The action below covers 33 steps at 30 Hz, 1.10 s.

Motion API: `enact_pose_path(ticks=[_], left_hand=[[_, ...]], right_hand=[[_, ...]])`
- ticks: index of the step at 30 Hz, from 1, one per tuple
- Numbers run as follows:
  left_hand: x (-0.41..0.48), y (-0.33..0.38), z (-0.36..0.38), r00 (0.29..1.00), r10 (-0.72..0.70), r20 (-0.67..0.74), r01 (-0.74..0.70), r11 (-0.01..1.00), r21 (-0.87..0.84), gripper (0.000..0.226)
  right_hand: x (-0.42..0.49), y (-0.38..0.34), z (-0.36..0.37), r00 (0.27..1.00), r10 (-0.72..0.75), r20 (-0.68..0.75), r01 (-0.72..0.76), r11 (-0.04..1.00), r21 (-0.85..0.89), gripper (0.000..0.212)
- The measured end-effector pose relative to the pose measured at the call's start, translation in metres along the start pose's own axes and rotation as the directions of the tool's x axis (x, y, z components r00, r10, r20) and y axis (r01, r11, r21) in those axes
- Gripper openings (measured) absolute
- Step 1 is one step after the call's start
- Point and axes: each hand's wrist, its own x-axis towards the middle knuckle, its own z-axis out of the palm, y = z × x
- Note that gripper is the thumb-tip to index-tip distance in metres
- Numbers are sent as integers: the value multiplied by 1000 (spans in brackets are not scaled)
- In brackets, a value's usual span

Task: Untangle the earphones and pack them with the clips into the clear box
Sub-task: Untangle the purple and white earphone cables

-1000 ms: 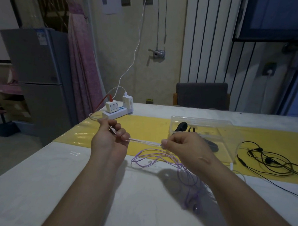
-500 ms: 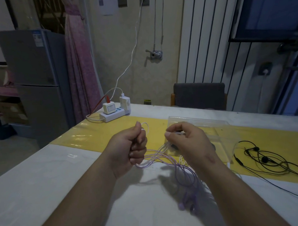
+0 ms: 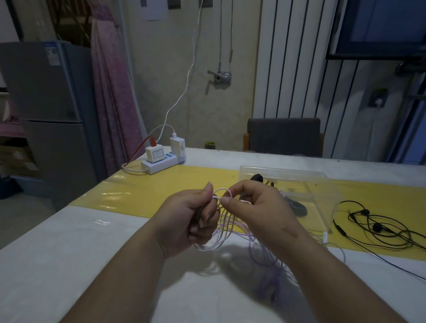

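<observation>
The left hand (image 3: pixel 189 217) is closing its grip around a bundle of loops of the pale purple earphones (image 3: pixel 227 229), fingers curled over the cable and thumb pointing up. The right hand (image 3: pixel 257 208) is pinching a small loop of the same cable between thumb and forefinger, right beside the left thumb, so its grip is narrow and holding the wire. Both hands are hovering above the counter (image 3: pixel 65 263), close together. The rest of the purple cable is hanging down from the hands and trailing in loose coils on the white surface under the right forearm.

The clear box (image 3: pixel 324 189) is sitting on the yellow runner (image 3: pixel 140 195) just behind the right hand. Dark items are lying inside it, 1 black piece (image 3: pixel 257 178) near its far left corner, though the plastic is blurring their shapes. A tangled pair of black earphones (image 3: pixel 377 227) is lying on the runner to the right of the box, its cord running off toward the near right edge. A white power strip (image 3: pixel 161 163) with 2 plugs in it is resting at the far left corner of the counter.
</observation>
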Motion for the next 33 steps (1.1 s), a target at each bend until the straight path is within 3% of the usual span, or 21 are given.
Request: enact_pose_path(ticks=[3, 8, 16, 21, 25, 28, 31, 33], left_hand=[[0, 1, 2, 999, -31, -27, 31, 999, -22, 48], [-2, 3, 6, 995, -88, -39, 88, 996, 0, 44], [-3, 4, 8, 1000, -10, -13, 10, 1000, 16, 28], [-2, 3, 7, 988, 133, -74, -126, 988, 89, 7], [2, 2, 7, 941, 282, -186, -269, 959, 91, 24], [5, 2, 8, 871, 409, -274, -378, 912, 158, 16], [7, 3, 4, 816, 442, -372, -376, 895, 238, 13], [6, 4, 4, 813, 433, -389, -358, 899, 252, 14]], right_hand=[[-3, -3, 2, 999, 13, 33, -14, 1000, 25, 12], [-4, -7, 3, 999, 6, 47, 2, 988, -154, 15], [-3, -8, 0, 997, 39, 59, -29, 986, -165, 26], [1, -9, 1, 997, 75, -24, -76, 997, -4, 23], [1, -12, -1, 984, 169, -58, -150, 958, 243, 27], [0, -15, -1, 979, 198, -44, -170, 918, 357, 35], [1, -14, -3, 974, 225, 7, -199, 848, 492, 24], [0, -14, -4, 973, 231, -3, -205, 872, 445, 26]])
